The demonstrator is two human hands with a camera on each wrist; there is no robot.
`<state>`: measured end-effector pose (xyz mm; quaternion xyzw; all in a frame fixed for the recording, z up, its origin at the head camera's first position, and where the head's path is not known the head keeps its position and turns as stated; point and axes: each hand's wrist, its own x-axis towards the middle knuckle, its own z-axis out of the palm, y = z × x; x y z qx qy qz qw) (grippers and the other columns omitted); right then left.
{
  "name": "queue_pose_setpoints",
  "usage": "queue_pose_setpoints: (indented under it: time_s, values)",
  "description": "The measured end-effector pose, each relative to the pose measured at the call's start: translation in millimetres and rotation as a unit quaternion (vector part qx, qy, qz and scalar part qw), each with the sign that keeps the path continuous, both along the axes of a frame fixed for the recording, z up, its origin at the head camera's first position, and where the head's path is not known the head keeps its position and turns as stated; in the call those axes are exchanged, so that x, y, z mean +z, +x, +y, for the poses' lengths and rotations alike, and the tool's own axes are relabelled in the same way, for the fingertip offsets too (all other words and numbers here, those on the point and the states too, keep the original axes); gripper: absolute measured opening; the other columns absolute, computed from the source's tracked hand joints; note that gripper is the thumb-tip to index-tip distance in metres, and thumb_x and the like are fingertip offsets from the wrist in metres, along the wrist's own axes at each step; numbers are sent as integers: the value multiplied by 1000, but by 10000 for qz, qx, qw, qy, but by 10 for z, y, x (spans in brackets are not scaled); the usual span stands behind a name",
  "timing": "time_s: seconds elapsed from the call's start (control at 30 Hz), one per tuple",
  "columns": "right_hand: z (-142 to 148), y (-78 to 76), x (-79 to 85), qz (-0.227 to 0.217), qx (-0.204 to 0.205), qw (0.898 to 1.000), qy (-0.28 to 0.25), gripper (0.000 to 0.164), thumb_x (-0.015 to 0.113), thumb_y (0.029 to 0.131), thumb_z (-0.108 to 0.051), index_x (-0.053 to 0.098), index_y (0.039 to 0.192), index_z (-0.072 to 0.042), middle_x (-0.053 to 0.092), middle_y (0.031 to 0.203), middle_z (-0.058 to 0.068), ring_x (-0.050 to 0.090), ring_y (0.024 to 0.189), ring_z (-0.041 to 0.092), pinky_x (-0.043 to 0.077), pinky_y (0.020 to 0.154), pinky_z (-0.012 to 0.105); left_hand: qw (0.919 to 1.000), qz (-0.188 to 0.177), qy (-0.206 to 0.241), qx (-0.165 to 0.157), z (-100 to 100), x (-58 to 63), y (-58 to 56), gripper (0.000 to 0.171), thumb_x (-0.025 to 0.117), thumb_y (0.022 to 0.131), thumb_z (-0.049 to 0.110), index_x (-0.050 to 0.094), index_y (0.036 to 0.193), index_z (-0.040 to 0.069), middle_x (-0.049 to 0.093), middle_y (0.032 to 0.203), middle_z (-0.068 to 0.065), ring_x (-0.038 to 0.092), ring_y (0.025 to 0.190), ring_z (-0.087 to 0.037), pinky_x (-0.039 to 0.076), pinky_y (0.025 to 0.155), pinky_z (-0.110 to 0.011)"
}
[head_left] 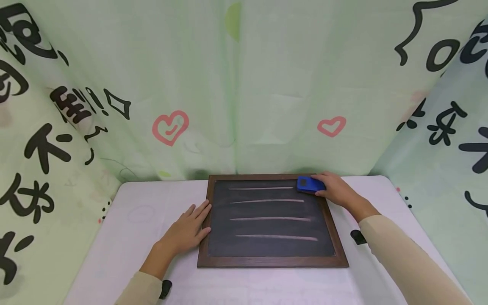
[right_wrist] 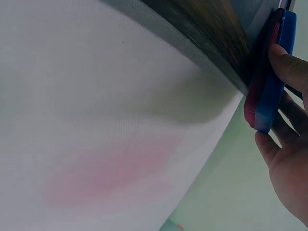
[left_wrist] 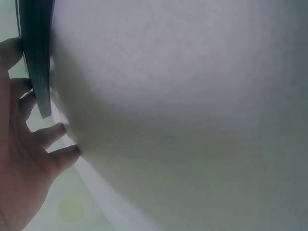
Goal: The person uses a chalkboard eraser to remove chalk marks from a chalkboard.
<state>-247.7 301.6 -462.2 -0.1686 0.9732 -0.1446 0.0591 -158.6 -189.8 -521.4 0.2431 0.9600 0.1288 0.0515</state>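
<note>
Blue eraser (head_left: 309,184) is pinched by the right hand (head_left: 337,189). The chalkboard (head_left: 270,228) could be skewed by sideways pressure, being merely touched by the straight-fingered left hand (head_left: 185,231).

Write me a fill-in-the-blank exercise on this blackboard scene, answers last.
In the head view, the right hand holds an eraser coloured ____.
The blackboard bears ____ chalk lines.
The left hand touches the wooden frame along its ____ side, as the head view shows it.

Missing words: blue; four; left.
</note>
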Motion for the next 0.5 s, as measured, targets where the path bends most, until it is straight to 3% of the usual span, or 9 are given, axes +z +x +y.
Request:
queue_pose_setpoints:
  time_s: [0.5]
  values:
    - [-160, -86, -65, -23, 199, 9998, -69, 57, 76, 94, -12, 55, 144, 4, 57, 139, 32, 53, 130, 50, 45, 109, 65, 10000, -21, -40, 21, 8, 33, 2, 68, 50, 107, 43, 31, 164, 10, 26, 172, -7, 33, 151, -50, 37, 115, -67]
